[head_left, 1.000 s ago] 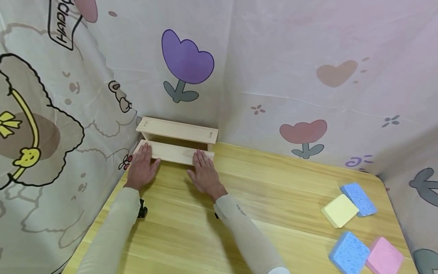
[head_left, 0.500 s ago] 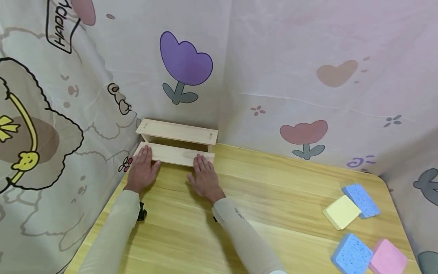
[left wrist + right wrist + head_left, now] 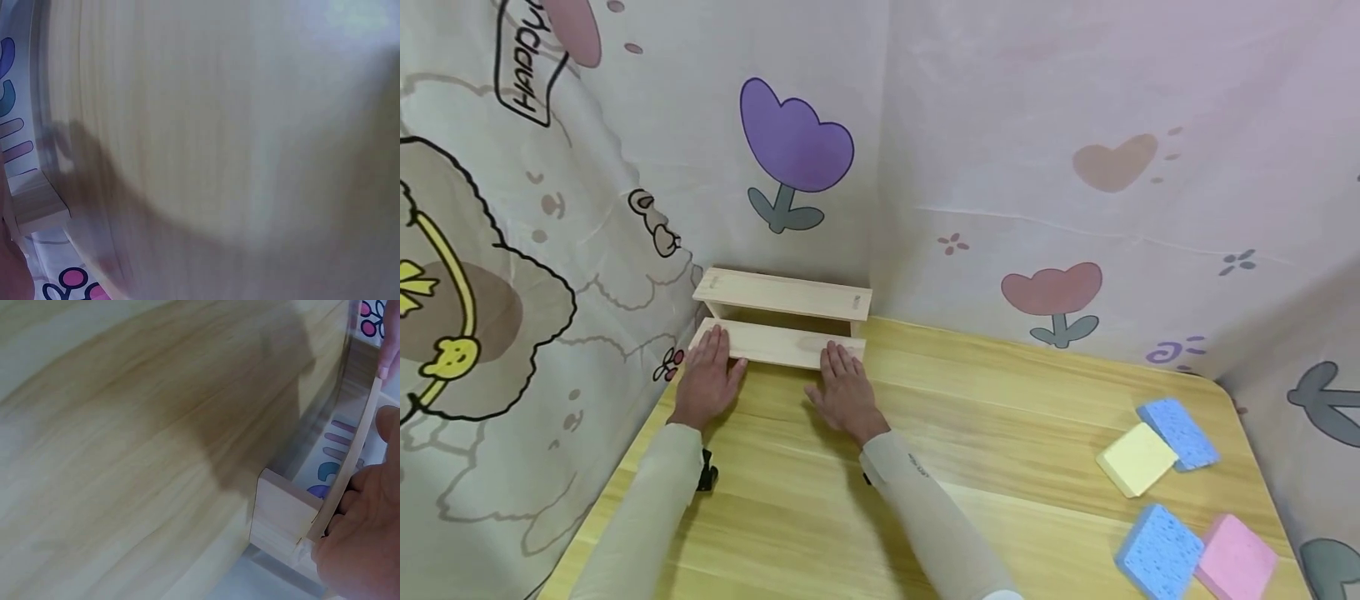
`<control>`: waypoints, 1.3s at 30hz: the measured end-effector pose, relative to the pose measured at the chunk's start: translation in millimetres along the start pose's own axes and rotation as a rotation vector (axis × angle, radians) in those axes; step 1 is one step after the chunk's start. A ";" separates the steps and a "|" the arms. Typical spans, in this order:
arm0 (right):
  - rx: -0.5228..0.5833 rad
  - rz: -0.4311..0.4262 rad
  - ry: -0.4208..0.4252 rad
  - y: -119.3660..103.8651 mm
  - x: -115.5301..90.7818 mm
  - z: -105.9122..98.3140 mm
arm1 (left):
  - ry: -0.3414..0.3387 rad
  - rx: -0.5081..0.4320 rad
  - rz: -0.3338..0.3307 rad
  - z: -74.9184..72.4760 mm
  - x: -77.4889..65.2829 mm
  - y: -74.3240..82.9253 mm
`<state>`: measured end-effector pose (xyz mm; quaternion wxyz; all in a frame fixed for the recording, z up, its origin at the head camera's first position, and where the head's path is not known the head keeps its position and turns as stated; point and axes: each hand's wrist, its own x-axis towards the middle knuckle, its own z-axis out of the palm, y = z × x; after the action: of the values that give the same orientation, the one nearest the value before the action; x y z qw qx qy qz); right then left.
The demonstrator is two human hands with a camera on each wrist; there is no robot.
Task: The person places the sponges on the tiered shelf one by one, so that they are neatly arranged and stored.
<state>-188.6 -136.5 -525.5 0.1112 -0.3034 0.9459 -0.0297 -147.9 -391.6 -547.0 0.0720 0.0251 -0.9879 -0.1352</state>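
A small two-tier shelf of pale wood [image 3: 782, 292] stands at the far left of the table, close to the cloth backdrop. Its lower board [image 3: 767, 342] sits in front of and below the upper one. On the left end of that board rest the straight fingers of my left hand [image 3: 709, 379]. My right hand [image 3: 847, 390] lies flat over the right end, fingers pointing away from me. In the right wrist view, the right hand [image 3: 369, 512] touches the board's edge above a side support [image 3: 284, 515]. The left wrist view shows the left hand [image 3: 14, 269] only at its edge.
To the right on the wood-grain table [image 3: 985, 400] lie a yellow sponge [image 3: 1137, 460], a blue sponge [image 3: 1180, 433] touching it, a second blue sponge [image 3: 1159, 550] and a pink sponge [image 3: 1236, 557]. Printed cloth [image 3: 925, 125] encloses the back and sides.
Both hands stay on the lower board and the shelf keeps its place. The right fingertips have drawn back slightly towards me; the head view has shifted a little.
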 end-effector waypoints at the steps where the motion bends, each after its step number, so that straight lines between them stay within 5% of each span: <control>1: 0.001 -0.001 -0.001 0.4 -1.3 -0.3 | 0.001 0.003 0.002 0.3 -1.2 0.9; 16: -0.038 -0.017 0.016 8.4 -23.0 2.6 | 0.016 0.029 0.021 7.5 -13.6 11.3; 39: -0.016 -0.050 0.106 36.0 -73.2 13.1 | 0.022 0.033 0.006 22.7 -44.5 55.1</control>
<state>-148.0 -64.6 -528.6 0.0576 -0.3260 0.9427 -0.0410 -109.0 -329.6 -559.8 0.0830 0.0247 -0.9892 -0.1184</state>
